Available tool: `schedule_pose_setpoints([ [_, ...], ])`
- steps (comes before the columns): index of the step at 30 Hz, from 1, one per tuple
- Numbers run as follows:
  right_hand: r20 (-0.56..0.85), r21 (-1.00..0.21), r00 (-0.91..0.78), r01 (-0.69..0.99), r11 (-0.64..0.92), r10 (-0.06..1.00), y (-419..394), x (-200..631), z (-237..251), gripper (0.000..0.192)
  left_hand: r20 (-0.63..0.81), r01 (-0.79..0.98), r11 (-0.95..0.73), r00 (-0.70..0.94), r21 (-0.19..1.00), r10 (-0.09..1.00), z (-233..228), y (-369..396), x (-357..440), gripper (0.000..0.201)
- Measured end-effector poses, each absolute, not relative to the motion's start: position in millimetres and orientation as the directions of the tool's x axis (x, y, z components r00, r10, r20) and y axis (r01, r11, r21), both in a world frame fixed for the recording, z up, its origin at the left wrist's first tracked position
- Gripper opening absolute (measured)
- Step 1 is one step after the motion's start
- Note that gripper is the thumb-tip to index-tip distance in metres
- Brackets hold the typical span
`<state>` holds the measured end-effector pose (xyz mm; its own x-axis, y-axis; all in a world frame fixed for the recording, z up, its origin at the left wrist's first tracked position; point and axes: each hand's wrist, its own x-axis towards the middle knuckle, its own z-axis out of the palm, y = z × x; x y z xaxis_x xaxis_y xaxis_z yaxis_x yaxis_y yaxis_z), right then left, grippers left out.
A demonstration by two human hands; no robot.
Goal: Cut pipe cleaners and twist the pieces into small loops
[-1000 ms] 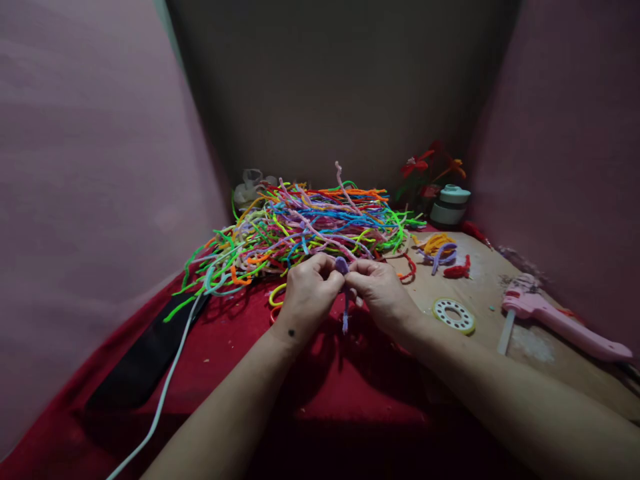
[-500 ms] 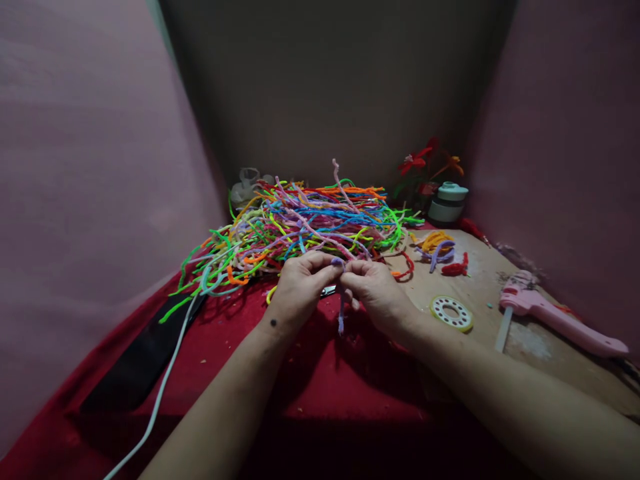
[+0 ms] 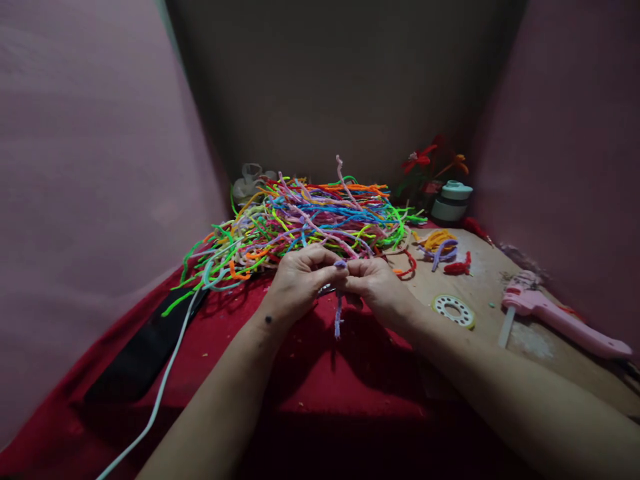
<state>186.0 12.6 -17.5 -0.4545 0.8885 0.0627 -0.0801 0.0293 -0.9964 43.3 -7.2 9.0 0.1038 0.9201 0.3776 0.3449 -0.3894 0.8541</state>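
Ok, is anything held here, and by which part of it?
A purple stem, pinched at its upper part in the fingertips of the left hand and right hand; its lower end hangs free.

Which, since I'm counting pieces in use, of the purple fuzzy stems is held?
The purple fuzzy stem pinched between left hand and right hand, its end dangling; other purple stems lie unheld on the flat brown board.

Between my fingers (image 3: pixel 330 274) the lilac stem (image 3: pixel 338 321) looks fuzzy and matt, like the rough, furry heap of coloured stems (image 3: pixel 325 220). I see red cloth (image 3: pixel 235 353), soft and dull; a smooth pink plastic glue gun (image 3: pixel 565 320); a smooth white plastic spool (image 3: pixel 466 316); and a matt brown board (image 3: pixel 485 267), card or wood I cannot tell.
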Motion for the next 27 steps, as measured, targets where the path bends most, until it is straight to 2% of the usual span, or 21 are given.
schedule_pose_setpoints([
  [5,0.055,-0.996,-0.446,0.038,0.08,0.893,9,186,-15,0.012,0.413,0.401,-0.44,0.156,0.804,0.897,12,-9,40,0.008],
  [8,0.089,-0.991,-0.451,0.048,0.124,0.888,9,187,-16,0.018,0.498,0.412,-0.504,0.13,0.759,0.857,10,-8,40,0.01],
  [11,0.081,-0.994,-0.484,0.03,0.109,0.871,10,186,-17,0.024,0.586,0.475,-0.578,0.15,0.664,0.797,6,-6,40,0.01],
  [15,0.089,-0.995,-0.475,-0.002,0.1,0.875,11,184,-18,0.023,0.641,0.562,-0.577,0.105,0.592,0.76,2,-6,41,0.013],
  [18,0.122,-0.989,-0.44,0.016,0.144,0.89,10,183,-18,0.021,0.62,0.579,-0.534,0.062,0.616,0.782,2,-6,44,0.014],
  [22,0.119,-0.992,-0.471,-0.016,0.126,0.874,9,183,-18,0.018,0.566,0.529,-0.497,0.037,0.688,0.824,4,-5,44,0.013],
  [27,0.106,-0.994,-0.448,-0.081,0.077,0.888,11,184,-18,0.02,0.314,0.356,-0.321,0.08,0.878,0.946,9,-4,37,0.023],
])
